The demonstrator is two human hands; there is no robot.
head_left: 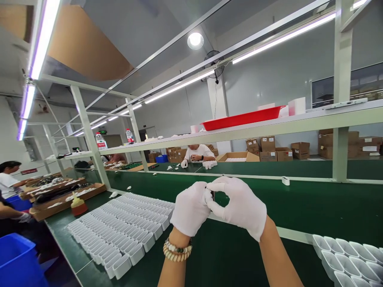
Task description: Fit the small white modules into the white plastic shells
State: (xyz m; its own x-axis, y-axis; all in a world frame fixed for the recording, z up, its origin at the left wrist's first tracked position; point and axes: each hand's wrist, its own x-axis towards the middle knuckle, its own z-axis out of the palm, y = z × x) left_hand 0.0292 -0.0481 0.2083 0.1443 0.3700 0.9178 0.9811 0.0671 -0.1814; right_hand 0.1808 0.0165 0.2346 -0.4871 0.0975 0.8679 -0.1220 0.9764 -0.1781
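Both my hands wear white gloves and meet above the green work surface (233, 255). My left hand (190, 208) and my right hand (241, 205) pinch a small dark part (212, 194) between their fingertips; the part is mostly hidden by the gloves. A beaded bracelet (177, 251) sits on my left wrist. Rows of several white plastic shells (122, 229) lie on the mat to the left of my hands, and more white shells (350, 255) lie at the lower right.
A red tray (242, 117) rests on the shelf above the belt. A person in white works across the line (197, 153), others sit at the far left (8, 179). Cardboard boxes (269, 148) stand behind, cardboard trays (60, 195) and a blue bin (16, 259) at left.
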